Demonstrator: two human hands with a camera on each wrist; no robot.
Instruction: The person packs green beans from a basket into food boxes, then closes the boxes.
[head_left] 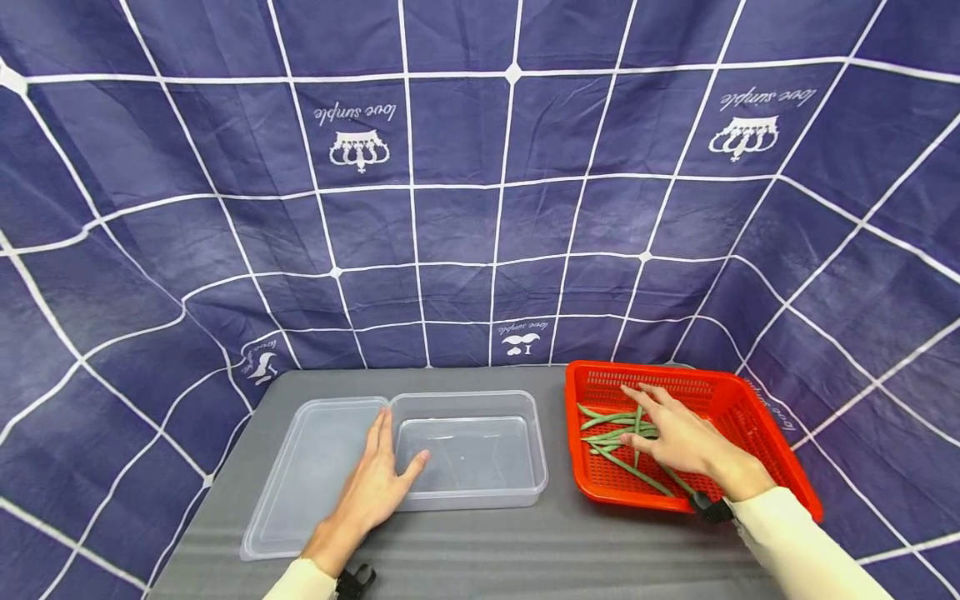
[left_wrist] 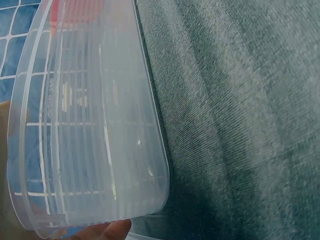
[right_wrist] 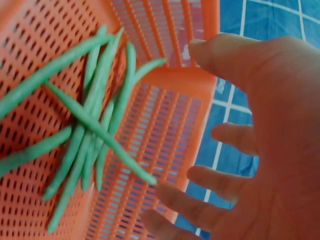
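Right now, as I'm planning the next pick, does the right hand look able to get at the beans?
Probably yes: the right hand is over the open-topped basket, fingers spread and holding nothing, and no lid blocks the beans.

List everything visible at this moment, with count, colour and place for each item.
basket: 1, red, right side of the table
green beans: several, overlapping too much to count exactly, green, inside the basket
container: 1, translucent, mid-table
lid: 1, translucent, flat, left of the container
table: 1, grey, beneath everything
backdrop: blue with white lines and prints, behind the table
wrist straps: 2, black, one per wrist
sleeves: 2, cream, lower edge
left hand: 1, at the container's left end
right hand: 1, over the basket
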